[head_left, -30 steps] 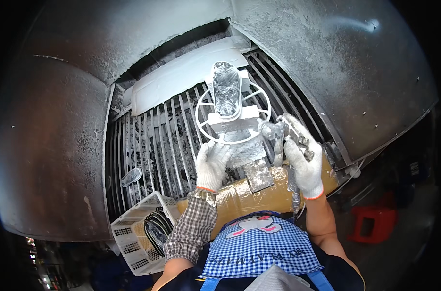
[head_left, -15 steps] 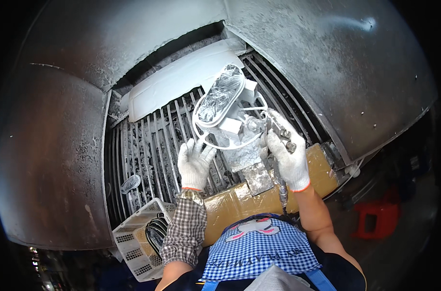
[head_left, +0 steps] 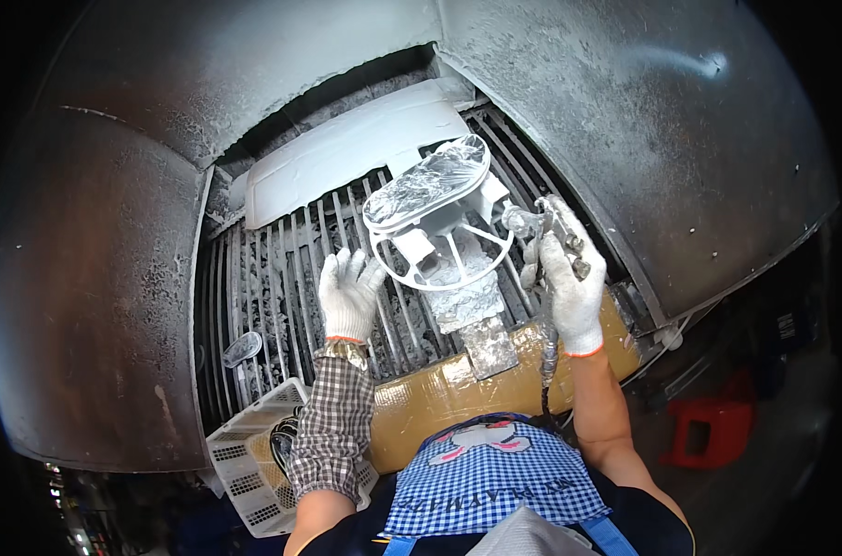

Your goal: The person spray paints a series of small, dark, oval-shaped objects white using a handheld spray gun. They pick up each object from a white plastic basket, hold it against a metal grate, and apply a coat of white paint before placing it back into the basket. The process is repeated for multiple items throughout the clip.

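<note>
In the middle of the frame, a long oval piece (head_left: pixel 430 185) covered with wrinkled clear film lies tilted, its right end higher in the picture, on white blocks (head_left: pixel 413 246) above a white spoked wheel (head_left: pixel 442 287). To the lower left of this wheel is the gloved left hand (head_left: pixel 351 295), with fingers spread and holding nothing; whether its fingertips touch the rim, I cannot tell. Right of the centre, the gloved right hand (head_left: pixel 574 292) has its fingers closed around a metal spray gun (head_left: pixel 525 221), whose front points toward the wheel. Metal bars (head_left: pixel 308 269) lie below. A small oval piece (head_left: pixel 243 348) rests on them at left, above a white plastic basket (head_left: pixel 245 463).
</note>
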Motion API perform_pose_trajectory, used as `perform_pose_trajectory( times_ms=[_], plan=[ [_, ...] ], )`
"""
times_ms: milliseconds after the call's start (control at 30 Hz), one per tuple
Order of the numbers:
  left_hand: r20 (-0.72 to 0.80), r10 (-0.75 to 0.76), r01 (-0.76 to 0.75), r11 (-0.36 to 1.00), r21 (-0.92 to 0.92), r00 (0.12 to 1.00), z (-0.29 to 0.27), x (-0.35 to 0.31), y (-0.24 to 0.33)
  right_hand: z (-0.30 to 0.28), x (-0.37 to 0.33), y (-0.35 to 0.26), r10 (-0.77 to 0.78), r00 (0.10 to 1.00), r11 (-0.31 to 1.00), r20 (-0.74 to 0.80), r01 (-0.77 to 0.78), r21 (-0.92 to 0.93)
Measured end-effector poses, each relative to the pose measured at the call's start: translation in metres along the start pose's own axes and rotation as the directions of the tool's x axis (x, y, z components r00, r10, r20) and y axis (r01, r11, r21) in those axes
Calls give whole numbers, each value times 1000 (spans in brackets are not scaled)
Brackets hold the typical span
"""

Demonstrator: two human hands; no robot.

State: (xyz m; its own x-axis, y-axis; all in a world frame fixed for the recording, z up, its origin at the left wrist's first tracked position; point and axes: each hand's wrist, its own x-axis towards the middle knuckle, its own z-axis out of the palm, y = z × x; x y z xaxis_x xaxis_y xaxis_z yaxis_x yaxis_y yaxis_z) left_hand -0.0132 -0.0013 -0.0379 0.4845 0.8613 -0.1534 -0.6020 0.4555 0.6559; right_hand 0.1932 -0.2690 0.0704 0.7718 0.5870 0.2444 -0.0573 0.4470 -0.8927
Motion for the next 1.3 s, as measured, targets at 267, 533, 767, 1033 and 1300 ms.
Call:
perform_pose_trajectory(
  times_ms=[267,533,767,1033,1300],
  plan=[
    [-31,34,-33,999,23,999,2,20,-3,13,-15,-5,30,999,999,28,-29,-38],
    [-79,68,-65,997,33,995,0,25,-6,17,-22,10,-27,978,999,207,36,-40],
    [-158,-28,28,1000,-4,987,24,-23,-32,-30,-39,16,105,979,978,176,-69,-198],
    [6,-316,314,942,-115,949,17,-49,-69,-70,-69,25,41,999,823,15,-25,-567],
    [57,-317,318,948,-17,947,16,-66,-103,-122,-136,42,193,977,841,-93,-213,-497]
  ],
)
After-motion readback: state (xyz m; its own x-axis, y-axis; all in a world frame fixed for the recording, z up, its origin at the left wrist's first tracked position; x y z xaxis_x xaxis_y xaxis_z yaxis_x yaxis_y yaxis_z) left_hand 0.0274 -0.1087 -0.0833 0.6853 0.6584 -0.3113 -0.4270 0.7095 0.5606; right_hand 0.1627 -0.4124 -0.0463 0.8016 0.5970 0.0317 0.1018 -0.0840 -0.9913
